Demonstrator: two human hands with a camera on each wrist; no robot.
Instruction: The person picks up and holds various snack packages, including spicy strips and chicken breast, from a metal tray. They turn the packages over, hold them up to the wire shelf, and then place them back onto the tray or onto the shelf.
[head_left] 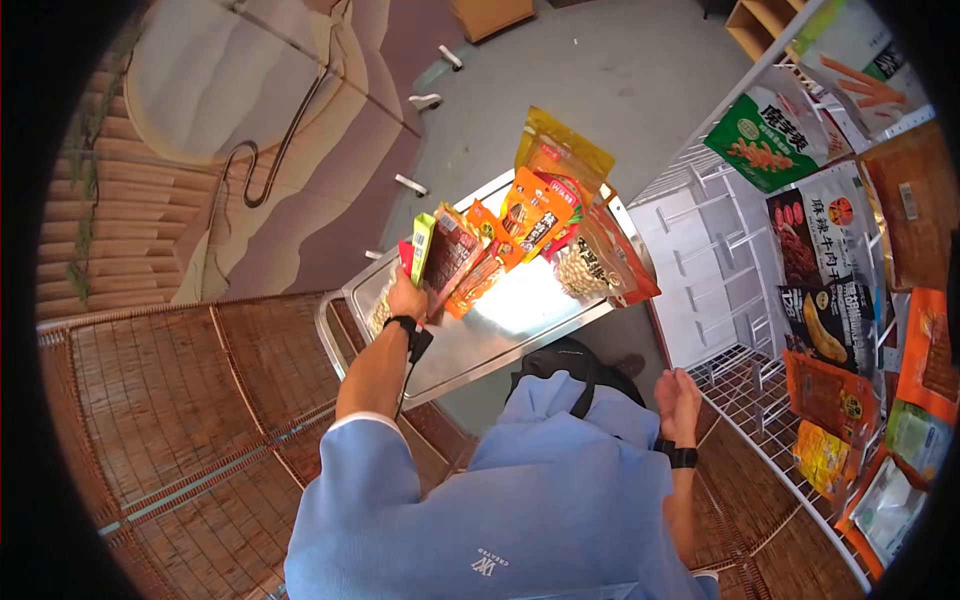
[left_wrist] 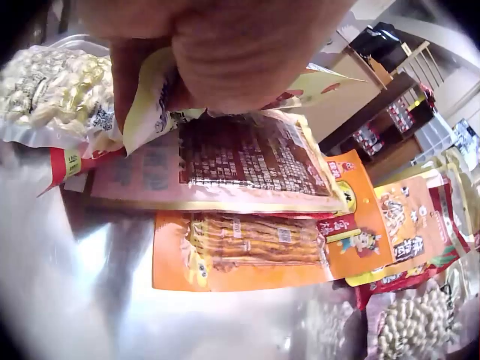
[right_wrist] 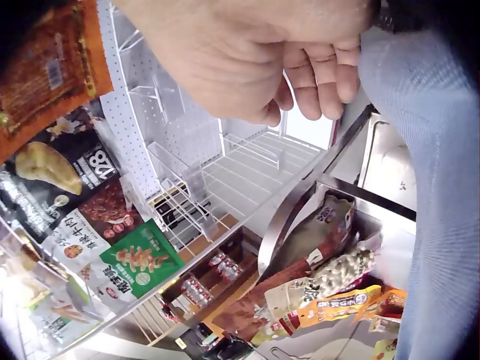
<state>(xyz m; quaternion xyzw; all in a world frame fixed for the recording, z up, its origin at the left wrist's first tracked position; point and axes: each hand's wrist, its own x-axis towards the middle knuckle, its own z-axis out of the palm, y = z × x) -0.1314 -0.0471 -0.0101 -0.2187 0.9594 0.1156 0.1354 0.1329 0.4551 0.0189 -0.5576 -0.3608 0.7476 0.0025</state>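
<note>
My left hand (head_left: 405, 298) reaches onto a metal cart (head_left: 440, 370) at its left end. Thumb and fingers pinch a narrow yellow-green snack packet (left_wrist: 148, 112), which stands up from the pile in the head view. Right beside it lie a brown-and-pink snack bag (left_wrist: 240, 161) and, below that, an orange bag of snack strips (left_wrist: 255, 244). On the hand's other side is a clear bag of pale nuts or beans (left_wrist: 56, 97). My right hand (head_left: 680, 405) hangs beside my body near the wire rack, fingers loosely curled, holding nothing.
A white wire rack (head_left: 765, 400) stands on the right, hung with several snack bags, among them a green-and-white one (head_left: 765, 140). More bags, including a peanut-like one (head_left: 590, 265), lie at the cart's right end. A woven brown surface (head_left: 180, 400) borders the left.
</note>
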